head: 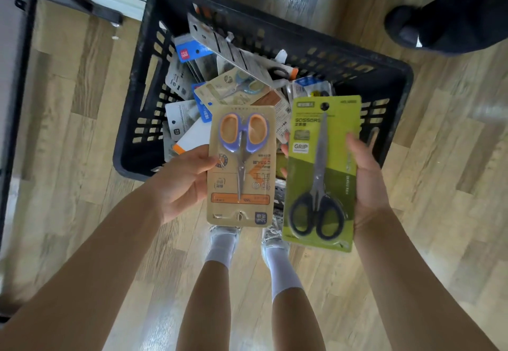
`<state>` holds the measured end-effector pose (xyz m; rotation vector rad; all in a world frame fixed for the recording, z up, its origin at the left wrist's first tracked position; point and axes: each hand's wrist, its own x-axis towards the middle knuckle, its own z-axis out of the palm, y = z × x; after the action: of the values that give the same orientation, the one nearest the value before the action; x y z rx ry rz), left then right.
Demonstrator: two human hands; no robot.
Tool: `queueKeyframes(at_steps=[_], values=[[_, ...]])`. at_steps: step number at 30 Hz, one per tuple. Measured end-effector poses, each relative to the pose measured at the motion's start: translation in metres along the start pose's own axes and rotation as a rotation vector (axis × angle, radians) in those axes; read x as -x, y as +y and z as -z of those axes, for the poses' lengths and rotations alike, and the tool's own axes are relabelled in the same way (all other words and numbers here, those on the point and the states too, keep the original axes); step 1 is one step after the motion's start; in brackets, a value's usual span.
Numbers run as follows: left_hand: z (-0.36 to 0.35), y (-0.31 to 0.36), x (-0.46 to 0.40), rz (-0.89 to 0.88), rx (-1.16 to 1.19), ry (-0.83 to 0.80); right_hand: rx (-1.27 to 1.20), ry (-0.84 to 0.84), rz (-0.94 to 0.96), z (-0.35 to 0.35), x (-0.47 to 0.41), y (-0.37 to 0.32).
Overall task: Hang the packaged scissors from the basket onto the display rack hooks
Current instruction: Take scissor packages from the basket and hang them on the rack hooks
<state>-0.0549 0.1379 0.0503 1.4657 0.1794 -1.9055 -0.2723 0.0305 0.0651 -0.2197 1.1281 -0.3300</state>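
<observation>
My left hand [184, 183] grips a tan card pack [242, 169] with purple-and-orange scissors, turned upside down, its hang hole at the bottom. My right hand [365, 180] grips a green card pack [324, 172] with black-handled scissors, its hang hole at the top. Both packs are held over the near edge of a black plastic basket [365, 67] on the floor. Inside the basket lie several more scissor packs [233, 86], piled loosely. No display rack hooks are in view.
The basket stands on a wood-look floor [439, 158]. A dark metal frame or fixture base [16, 75] runs along the left edge. Another person's dark shoe [406, 28] is at the top right. My own feet in white socks [222, 243] stand just behind the basket.
</observation>
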Motion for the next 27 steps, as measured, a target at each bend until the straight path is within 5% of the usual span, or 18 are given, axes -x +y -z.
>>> queueKeyframes(at_steps=[10, 20, 27], values=[[0.006, -0.007, 0.010, -0.051, 0.066, -0.048, 0.324, -0.080, -0.115, -0.028, -0.005, -0.007], [-0.010, -0.022, 0.047, -0.296, 0.131, 0.221, 0.607, -0.061, 0.015, -0.070, -0.006, -0.003], [-0.025, 0.013, 0.167, -0.473, 0.257, 0.375, 0.935, -0.177, 0.139, -0.166, 0.065, -0.033]])
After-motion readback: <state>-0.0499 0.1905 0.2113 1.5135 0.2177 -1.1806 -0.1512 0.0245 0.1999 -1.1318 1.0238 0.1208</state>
